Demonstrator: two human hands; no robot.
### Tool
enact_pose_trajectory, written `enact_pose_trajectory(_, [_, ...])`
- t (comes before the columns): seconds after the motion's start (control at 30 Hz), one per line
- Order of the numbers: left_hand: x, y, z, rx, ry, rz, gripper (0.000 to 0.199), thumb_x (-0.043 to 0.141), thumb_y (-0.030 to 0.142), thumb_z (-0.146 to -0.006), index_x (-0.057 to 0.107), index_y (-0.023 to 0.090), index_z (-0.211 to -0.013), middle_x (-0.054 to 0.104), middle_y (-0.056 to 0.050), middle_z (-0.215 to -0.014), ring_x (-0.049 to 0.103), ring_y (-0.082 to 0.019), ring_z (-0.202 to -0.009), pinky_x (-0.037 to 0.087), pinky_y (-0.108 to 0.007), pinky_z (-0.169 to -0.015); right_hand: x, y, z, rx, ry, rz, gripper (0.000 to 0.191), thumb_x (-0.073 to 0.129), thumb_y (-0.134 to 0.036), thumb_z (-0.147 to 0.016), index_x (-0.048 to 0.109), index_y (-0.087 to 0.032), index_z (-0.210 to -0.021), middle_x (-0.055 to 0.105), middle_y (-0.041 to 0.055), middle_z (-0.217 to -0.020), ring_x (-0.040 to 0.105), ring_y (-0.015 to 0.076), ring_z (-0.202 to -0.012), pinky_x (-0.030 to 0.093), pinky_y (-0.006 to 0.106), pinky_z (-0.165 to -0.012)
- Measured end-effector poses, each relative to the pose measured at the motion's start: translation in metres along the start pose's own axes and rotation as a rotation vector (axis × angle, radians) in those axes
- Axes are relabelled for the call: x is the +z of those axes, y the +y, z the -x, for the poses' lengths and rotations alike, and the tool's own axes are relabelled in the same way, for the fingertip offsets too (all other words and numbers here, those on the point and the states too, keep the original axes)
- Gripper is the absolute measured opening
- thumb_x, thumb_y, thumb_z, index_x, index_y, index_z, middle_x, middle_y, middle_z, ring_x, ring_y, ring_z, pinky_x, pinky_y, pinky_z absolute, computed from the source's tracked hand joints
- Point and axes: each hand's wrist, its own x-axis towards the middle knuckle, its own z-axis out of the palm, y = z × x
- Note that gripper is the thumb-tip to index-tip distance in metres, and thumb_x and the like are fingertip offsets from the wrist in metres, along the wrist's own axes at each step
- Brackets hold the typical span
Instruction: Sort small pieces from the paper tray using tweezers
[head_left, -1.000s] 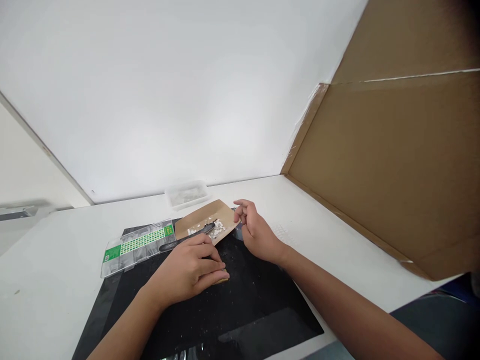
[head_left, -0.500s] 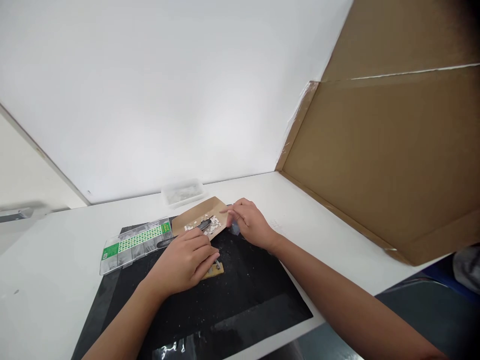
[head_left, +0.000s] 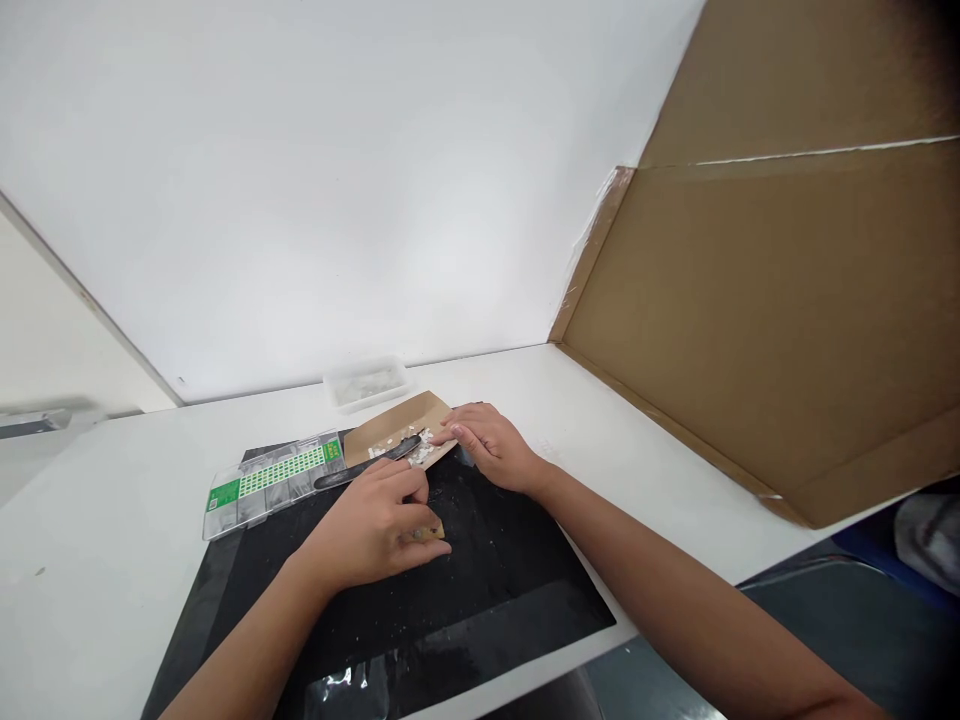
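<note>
My left hand [head_left: 379,522] rests on the black mat with thumb and fingers closed round a small flat yellowish piece [head_left: 437,532]; most of the piece is hidden by the fingers. My right hand [head_left: 493,448] reaches over the right side of a folded brown cardboard tray [head_left: 405,412]. Its forefinger stretches down to small white chips [head_left: 420,455] in the tray, and I see nothing held in it. A long dark tool [head_left: 341,478], of a kind I cannot make out, leans across the tray's front edge just beyond my left hand.
Left of the tray lies a clear compartment box [head_left: 262,490] with a green label. A translucent white container [head_left: 365,385] stands behind, near the wall. The black mat [head_left: 480,590] lies on a white table [head_left: 97,560]. A large cardboard panel [head_left: 750,330] rises at right.
My right hand's forefinger has moved down and left onto the white chips. The left thumb has stretched out and lies along the near side of the yellowish piece.
</note>
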Motion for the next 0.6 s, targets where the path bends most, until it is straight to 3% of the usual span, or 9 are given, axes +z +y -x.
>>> enact_pose_trajectory(0.17, [0.0, -0.001, -0.001, -0.001, 0.021, -0.005, 0.022, 0.074, 0.046, -0.091, 0.076, 0.024, -0.09, 0.063, -0.002, -0.085, 0.059, -0.017, -0.081, 0.04, -0.036, -0.076, 0.0, -0.006, -0.001, 0.174, 0.074, -0.26, 0.029, 0.054, -0.041, -0.105, 0.079, -0.03, -0.115, 0.081, 0.0037, -0.102, 0.071, 0.022, -0.1, 0.051, 0.04, -0.096])
enact_pose_trajectory(0.27, [0.0, -0.001, -0.001, 0.0, 0.027, -0.004, 0.025, 0.074, 0.048, -0.091, 0.076, 0.023, -0.092, 0.065, -0.003, -0.088, 0.061, -0.018, -0.083, 0.041, -0.036, -0.077, 0.0, -0.007, 0.0, 0.241, 0.122, -0.563, 0.021, 0.075, -0.045, -0.091, 0.082, -0.026, -0.096, 0.08, 0.0054, -0.097, 0.072, 0.0239, -0.095, 0.054, 0.038, -0.088])
enact_pose_trajectory(0.33, [0.001, -0.001, -0.001, -0.002, 0.029, 0.002, 0.024, 0.074, 0.047, -0.091, 0.076, 0.023, -0.092, 0.066, -0.003, -0.088, 0.062, -0.018, -0.084, 0.041, -0.037, -0.078, 0.001, -0.009, 0.0, 0.236, 0.169, -0.747, 0.027, 0.08, -0.052, -0.085, 0.08, -0.025, -0.085, 0.079, 0.0055, -0.092, 0.072, 0.0234, -0.089, 0.055, 0.037, -0.085])
enact_pose_trajectory(0.47, [0.002, -0.002, 0.0, -0.006, 0.017, 0.004, 0.023, 0.074, 0.046, -0.091, 0.076, 0.024, -0.091, 0.066, -0.002, -0.086, 0.063, -0.017, -0.082, 0.042, -0.038, -0.08, -0.001, -0.015, 0.0, 0.33, 0.283, -0.969, 0.055, 0.053, -0.071, -0.096, 0.08, -0.025, -0.086, 0.078, 0.0058, -0.088, 0.071, 0.0225, -0.09, 0.052, 0.038, -0.089])
enact_pose_trajectory(0.6, [0.004, -0.002, 0.0, -0.009, 0.023, -0.005, 0.02, 0.075, 0.044, -0.091, 0.076, 0.024, -0.09, 0.066, -0.001, -0.084, 0.062, -0.017, -0.08, 0.042, -0.038, -0.081, -0.007, -0.023, -0.001, 0.382, 0.257, -1.091, 0.071, 0.029, -0.072, -0.102, 0.08, -0.023, -0.095, 0.079, 0.0078, -0.093, 0.071, 0.0245, -0.094, 0.05, 0.041, -0.095])
